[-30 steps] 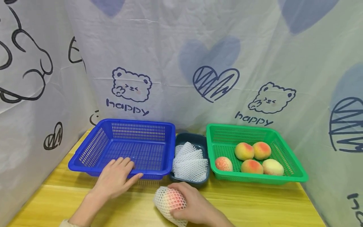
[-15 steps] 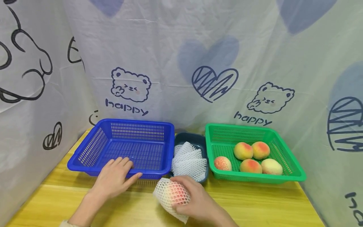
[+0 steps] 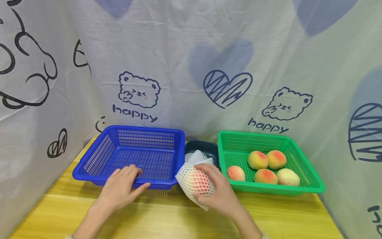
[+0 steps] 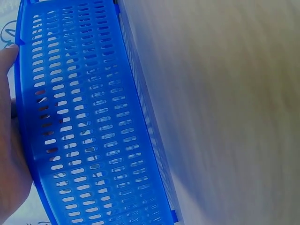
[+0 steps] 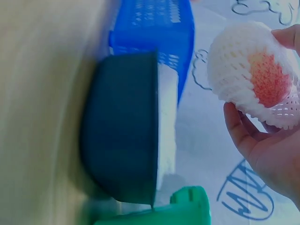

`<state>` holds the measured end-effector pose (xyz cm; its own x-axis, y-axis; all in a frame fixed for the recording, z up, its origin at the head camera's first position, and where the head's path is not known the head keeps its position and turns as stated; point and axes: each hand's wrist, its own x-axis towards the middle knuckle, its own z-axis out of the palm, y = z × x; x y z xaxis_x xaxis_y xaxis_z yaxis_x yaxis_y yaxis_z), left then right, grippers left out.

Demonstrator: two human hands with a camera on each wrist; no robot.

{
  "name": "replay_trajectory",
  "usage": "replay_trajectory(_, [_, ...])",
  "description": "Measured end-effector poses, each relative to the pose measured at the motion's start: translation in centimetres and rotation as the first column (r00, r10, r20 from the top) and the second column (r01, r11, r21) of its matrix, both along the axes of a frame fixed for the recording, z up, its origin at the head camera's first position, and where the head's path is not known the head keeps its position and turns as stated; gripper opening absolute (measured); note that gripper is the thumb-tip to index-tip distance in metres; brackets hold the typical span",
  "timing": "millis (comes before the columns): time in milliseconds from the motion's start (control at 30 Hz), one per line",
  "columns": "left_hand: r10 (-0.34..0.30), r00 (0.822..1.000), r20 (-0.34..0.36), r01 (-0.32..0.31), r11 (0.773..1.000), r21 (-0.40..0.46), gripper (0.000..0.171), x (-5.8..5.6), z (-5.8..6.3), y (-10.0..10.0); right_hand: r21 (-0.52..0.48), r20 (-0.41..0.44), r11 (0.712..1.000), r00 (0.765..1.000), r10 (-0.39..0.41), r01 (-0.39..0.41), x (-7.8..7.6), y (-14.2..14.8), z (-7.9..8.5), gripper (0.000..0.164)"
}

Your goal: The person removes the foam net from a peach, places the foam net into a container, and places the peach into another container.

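Note:
A red-and-yellow peach in a white foam net is gripped by my right hand, thumb and fingers around its sides. It hangs above the front of a dark tray, partly hiding the foam nets lying in it. The right wrist view shows the netted peach held up, apart from the tray. My left hand rests on the near rim of the blue basket, fingers draped inside and thumb spread along it. In the left wrist view, parts of the fingers show through the slots.
A green basket with several bare peaches stands right of the tray. The blue basket stands to its left. A printed cloth hangs behind them. Wooden tabletop lies in front.
My right hand has carried the netted peach forward and to the right, from over the table to over the tray's front. My left hand stays on the blue basket's rim.

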<state>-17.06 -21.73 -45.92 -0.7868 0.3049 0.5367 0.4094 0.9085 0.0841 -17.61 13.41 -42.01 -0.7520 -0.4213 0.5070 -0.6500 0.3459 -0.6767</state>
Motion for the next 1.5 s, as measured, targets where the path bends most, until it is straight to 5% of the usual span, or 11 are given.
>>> replay_trajectory(300, [-0.02,1.0,-0.022,0.021,0.999,0.05,0.055,0.2,0.3,0.5,-0.1,0.046,0.993,0.997,-0.057,0.061,-1.0,1.1,1.2,0.078])
replay_trajectory(433, [-0.066,0.994,-0.086,0.075,0.991,0.109,0.065,0.1,0.8,1.4,-0.121,0.039,0.99,0.997,-0.066,0.07,-1.3,1.3,1.4,0.078])
replay_trajectory(600, [-0.126,0.968,-0.215,0.171,0.964,0.203,0.069,-0.1,2.0,3.2,-0.137,-0.001,0.989,0.998,-0.06,0.06,-1.6,1.3,1.4,0.078])
replay_trajectory(700, [-0.136,0.962,-0.236,0.202,0.937,0.286,0.067,-0.2,3.0,4.7,-0.146,-0.031,0.988,0.998,-0.049,0.044,-1.7,1.2,1.3,0.078])
replay_trajectory(800, [-0.162,0.969,-0.185,0.226,0.884,0.409,0.062,-0.1,4.0,6.3,-0.156,-0.049,0.987,0.998,-0.039,0.031,-1.8,1.1,1.3,0.078])
replay_trajectory(900, [-0.225,0.968,-0.11,0.247,0.799,0.548,0.059,0.0,4.8,7.9,-0.16,-0.068,0.987,0.997,-0.026,0.014,-1.8,0.9,1.2,0.078])
replay_trajectory(1033, [-0.324,0.946,-0.028,0.25,0.669,0.7,0.053,-0.2,5.7,9.9,-0.161,-0.092,0.987,0.996,-0.014,-0.001,-1.9,0.6,1.2,0.078])
replay_trajectory(1133, [-0.387,0.921,0.039,0.218,0.598,0.772,0.05,-0.4,6.3,11.1,-0.165,-0.105,0.986,0.994,-0.003,-0.014,-1.9,0.5,1.2,0.078])
replay_trajectory(1300, [-0.485,0.858,0.171,0.125,0.519,0.846,0.053,-0.8,6.9,12.5,-0.16,-0.154,0.986,0.988,0.026,-0.052,-1.9,0.3,1.2,0.078])
replay_trajectory(1500, [-0.594,0.744,0.305,0.021,0.478,0.878,0.064,-1.1,6.9,13.3,-0.108,-0.237,0.993,0.971,0.03,-0.056,-1.9,0.1,1.2,0.081])
